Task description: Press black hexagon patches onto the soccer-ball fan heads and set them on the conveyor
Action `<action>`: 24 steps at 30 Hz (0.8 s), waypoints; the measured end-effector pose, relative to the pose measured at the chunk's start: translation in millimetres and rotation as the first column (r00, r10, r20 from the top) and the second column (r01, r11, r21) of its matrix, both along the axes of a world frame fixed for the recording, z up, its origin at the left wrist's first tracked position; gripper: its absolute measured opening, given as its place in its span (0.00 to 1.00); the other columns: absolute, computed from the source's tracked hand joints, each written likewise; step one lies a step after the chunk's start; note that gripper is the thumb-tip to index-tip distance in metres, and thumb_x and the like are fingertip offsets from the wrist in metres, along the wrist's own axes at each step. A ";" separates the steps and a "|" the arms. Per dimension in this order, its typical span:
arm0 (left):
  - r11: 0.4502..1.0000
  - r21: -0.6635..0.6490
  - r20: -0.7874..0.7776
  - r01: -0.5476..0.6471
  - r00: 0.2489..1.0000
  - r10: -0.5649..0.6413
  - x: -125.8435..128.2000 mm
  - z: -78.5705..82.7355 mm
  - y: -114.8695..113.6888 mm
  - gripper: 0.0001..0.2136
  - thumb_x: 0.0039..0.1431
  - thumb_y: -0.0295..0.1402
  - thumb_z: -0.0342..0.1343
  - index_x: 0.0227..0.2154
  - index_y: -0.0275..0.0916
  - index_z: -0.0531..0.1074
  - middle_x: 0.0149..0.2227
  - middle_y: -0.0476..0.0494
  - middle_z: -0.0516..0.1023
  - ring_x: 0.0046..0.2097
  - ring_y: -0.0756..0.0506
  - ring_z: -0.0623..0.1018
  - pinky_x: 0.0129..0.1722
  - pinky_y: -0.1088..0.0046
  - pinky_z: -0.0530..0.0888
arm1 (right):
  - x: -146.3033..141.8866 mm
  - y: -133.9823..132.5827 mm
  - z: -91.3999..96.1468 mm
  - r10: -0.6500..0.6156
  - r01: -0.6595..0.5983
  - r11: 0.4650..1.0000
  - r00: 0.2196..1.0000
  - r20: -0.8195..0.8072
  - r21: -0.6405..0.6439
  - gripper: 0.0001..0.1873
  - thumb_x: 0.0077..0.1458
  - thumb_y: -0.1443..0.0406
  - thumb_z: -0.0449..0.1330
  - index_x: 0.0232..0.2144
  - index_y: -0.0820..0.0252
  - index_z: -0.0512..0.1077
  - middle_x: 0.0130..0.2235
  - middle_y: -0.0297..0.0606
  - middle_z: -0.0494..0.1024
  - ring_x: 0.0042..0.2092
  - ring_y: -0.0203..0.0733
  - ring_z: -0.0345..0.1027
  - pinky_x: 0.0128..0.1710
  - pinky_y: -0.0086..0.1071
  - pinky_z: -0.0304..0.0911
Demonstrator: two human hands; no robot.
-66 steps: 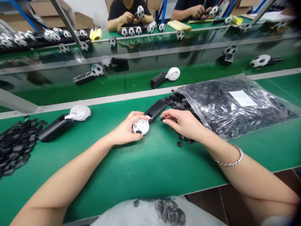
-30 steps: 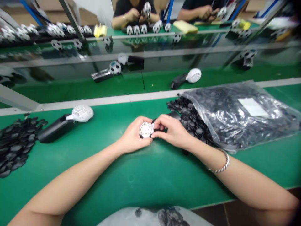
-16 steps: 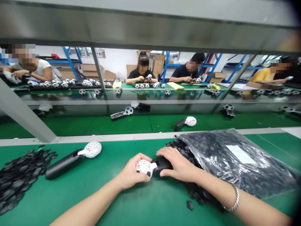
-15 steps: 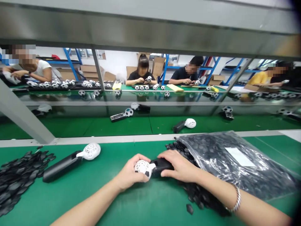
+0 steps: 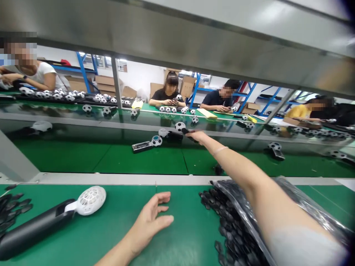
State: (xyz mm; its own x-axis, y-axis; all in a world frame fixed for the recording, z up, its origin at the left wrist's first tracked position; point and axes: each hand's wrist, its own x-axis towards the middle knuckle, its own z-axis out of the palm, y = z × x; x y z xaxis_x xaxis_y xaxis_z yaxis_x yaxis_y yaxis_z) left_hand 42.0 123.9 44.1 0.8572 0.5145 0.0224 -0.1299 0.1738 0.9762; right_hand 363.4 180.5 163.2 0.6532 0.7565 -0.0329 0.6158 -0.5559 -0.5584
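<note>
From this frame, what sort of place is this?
Most likely a factory assembly line: a long green belt carrying football-patterned handheld fans, seated workers opposite, and a bag of small black parts.

The green bench (image 5: 183,236) carries a handheld fan (image 5: 50,218), loose black pieces (image 5: 16,203) and a plastic bag (image 5: 249,221). The left hand (image 5: 151,221) rests on it.

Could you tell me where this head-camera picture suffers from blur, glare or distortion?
Head view: the right forearm nearest the lens is blurred; the glossy shelf mirrors the football fans; wide-angle distortion bends the overhead beam; corners darken at right.
</note>
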 end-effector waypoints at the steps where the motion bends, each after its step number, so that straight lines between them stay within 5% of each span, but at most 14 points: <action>1: 0.999 0.025 -0.007 0.021 1.000 -0.021 -1.4 -1.3 -0.2 0.23 0.47 0.38 0.60 0.47 0.42 0.65 0.53 0.39 0.63 0.55 0.38 0.62 0.52 0.60 0.60 | 9.0 19.7 -2.3 -0.055 0.056 0.998 0.996 0.069 -0.011 0.18 0.54 0.59 0.57 0.44 0.66 0.68 0.42 0.43 0.73 0.41 0.42 0.68 0.40 0.36 0.64; 6: 0.991 0.093 -0.057 0.097 0.994 -0.092 -7.9 0.3 -3.5 0.21 0.46 0.34 0.61 0.45 0.45 0.66 0.54 0.41 0.61 0.54 0.38 0.63 0.50 0.63 0.62 | 44.2 66.5 -30.5 -0.145 0.168 0.985 0.932 0.333 -0.041 0.18 0.57 0.62 0.54 0.49 0.63 0.63 0.52 0.44 0.64 0.52 0.47 0.60 0.50 0.49 0.57; 10: 0.991 0.108 -0.089 0.078 0.994 -0.068 -8.0 4.9 -5.3 0.20 0.47 0.32 0.59 0.46 0.45 0.65 0.55 0.40 0.59 0.55 0.38 0.61 0.51 0.63 0.61 | 69.2 51.0 -38.5 0.021 0.018 0.995 0.928 0.371 -0.101 0.25 0.49 0.67 0.61 0.50 0.67 0.64 0.51 0.52 0.67 0.55 0.55 0.56 0.53 0.47 0.51; 14: 0.993 0.095 -0.071 0.071 0.995 -0.065 -5.9 3.9 -4.7 0.19 0.49 0.33 0.58 0.45 0.44 0.65 0.55 0.40 0.58 0.55 0.38 0.61 0.51 0.63 0.61 | 86.3 14.8 -26.6 0.185 -0.152 0.980 0.930 0.317 -0.128 0.31 0.43 0.64 0.65 0.51 0.59 0.63 0.49 0.41 0.71 0.49 0.45 0.64 0.47 0.31 0.58; 18: 0.989 0.122 -0.066 0.078 0.995 -0.070 -4.5 2.5 -3.1 0.18 0.50 0.34 0.58 0.45 0.44 0.66 0.55 0.40 0.58 0.55 0.39 0.62 0.51 0.63 0.61 | 92.5 -7.7 -22.8 0.134 -0.091 0.985 0.937 0.324 -0.144 0.35 0.43 0.59 0.64 0.53 0.66 0.61 0.51 0.49 0.69 0.48 0.49 0.65 0.46 0.33 0.59; 20: 0.990 0.119 -0.071 0.081 0.995 -0.073 -4.6 2.9 -2.6 0.18 0.50 0.35 0.58 0.45 0.44 0.65 0.55 0.40 0.58 0.55 0.39 0.62 0.51 0.63 0.61 | 89.3 -4.7 -27.0 0.118 -0.064 0.984 0.936 0.333 -0.167 0.40 0.40 0.56 0.65 0.54 0.69 0.60 0.54 0.54 0.65 0.52 0.54 0.61 0.48 0.37 0.58; 24: 0.992 0.091 -0.075 0.085 0.994 -0.079 -6.4 5.2 -2.1 0.18 0.50 0.35 0.59 0.44 0.44 0.66 0.56 0.40 0.58 0.55 0.38 0.62 0.51 0.62 0.61 | 67.8 24.2 -46.6 0.228 -0.164 0.958 0.935 0.272 -0.236 0.41 0.43 0.49 0.61 0.56 0.62 0.58 0.56 0.48 0.63 0.54 0.48 0.59 0.49 0.32 0.56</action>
